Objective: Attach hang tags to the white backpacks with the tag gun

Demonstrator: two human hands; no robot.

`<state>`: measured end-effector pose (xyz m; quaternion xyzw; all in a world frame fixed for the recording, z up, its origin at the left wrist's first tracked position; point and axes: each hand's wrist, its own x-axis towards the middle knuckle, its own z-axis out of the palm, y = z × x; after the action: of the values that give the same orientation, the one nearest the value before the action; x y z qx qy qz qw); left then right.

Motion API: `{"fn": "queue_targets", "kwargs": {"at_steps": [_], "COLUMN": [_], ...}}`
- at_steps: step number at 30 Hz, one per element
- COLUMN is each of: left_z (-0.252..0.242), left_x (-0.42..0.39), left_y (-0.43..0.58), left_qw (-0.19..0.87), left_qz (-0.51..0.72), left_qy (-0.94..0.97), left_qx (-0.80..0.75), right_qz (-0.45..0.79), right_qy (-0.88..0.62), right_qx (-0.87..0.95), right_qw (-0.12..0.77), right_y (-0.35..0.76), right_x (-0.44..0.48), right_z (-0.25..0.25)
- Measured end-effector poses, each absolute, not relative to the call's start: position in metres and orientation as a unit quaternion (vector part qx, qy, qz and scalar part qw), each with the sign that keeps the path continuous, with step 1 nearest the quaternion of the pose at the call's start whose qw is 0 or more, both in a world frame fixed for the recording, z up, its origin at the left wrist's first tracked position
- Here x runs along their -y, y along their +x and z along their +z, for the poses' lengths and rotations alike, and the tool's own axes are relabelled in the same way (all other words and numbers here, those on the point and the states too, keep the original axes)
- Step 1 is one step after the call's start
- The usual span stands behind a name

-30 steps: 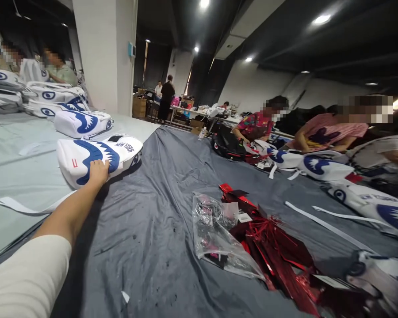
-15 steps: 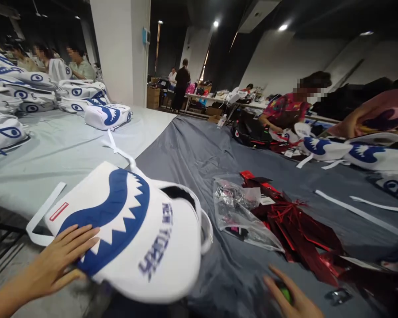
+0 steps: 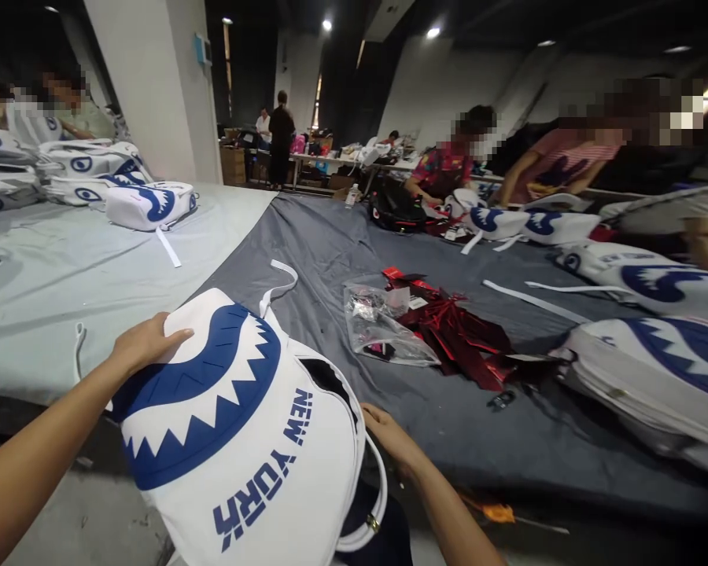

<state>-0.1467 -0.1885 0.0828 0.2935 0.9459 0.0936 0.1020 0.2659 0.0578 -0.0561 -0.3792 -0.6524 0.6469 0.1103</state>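
Note:
A white backpack (image 3: 236, 440) with a blue shark-mouth print and "NEW YORK" lettering fills the lower middle of the view, close to me. My left hand (image 3: 145, 346) grips its upper left edge. My right hand (image 3: 389, 436) holds its right side beside the dark zip opening, fingers partly hidden behind the bag. A white strap (image 3: 280, 283) trails from the bag onto the grey cloth.
A clear plastic packet (image 3: 383, 326) and red foil wrappers (image 3: 460, 338) lie on the grey table cloth (image 3: 330, 251). More shark backpacks (image 3: 147, 204) sit at left and another (image 3: 654, 369) at right. Other people work along the far right and far left.
My left hand has pulled the backpack from the far table edge toward me. My right hand came in and took hold of its right side. The camera has swung slightly right.

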Motion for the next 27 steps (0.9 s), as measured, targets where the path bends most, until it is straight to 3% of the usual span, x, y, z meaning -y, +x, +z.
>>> {"fn": "queue_targets", "kwargs": {"at_steps": [5, 9, 13, 16, 20, 24, 27], "left_z": [0.117, 0.179, 0.205, 0.173, 0.094, 0.044, 0.024], "left_x": [0.16, 0.117, 0.05, 0.023, 0.037, 0.07, 0.077], "left_y": [-0.112, -0.122, -0.148, -0.131, -0.069, -0.012, 0.015], "left_qw": [0.0, -0.091, -0.04, 0.06, 0.173, 0.223, 0.192], "left_qz": [0.028, 0.091, 0.183, 0.216, 0.28, 0.379, 0.348], "left_qy": [0.344, 0.341, 0.374, 0.44, 0.522, 0.478, 0.571], "left_qx": [-0.938, -0.931, -0.908, -0.869, -0.787, -0.76, -0.718], "right_qz": [0.644, 0.624, 0.506, 0.46, 0.392, 0.297, 0.22], "right_qy": [-0.402, -0.433, -0.461, -0.5, -0.592, -0.671, -0.701], "right_qx": [0.617, 0.581, 0.639, 0.636, 0.602, 0.591, 0.603], "right_qw": [0.208, 0.292, 0.352, 0.367, 0.366, 0.334, 0.311], "right_y": [0.286, 0.268, 0.251, 0.269, 0.323, 0.363, 0.367], "right_x": [-0.03, -0.042, -0.088, -0.124, -0.168, -0.221, -0.271], "right_z": [-0.051, -0.018, 0.005, -0.002, -0.024, -0.021, -0.011]}}
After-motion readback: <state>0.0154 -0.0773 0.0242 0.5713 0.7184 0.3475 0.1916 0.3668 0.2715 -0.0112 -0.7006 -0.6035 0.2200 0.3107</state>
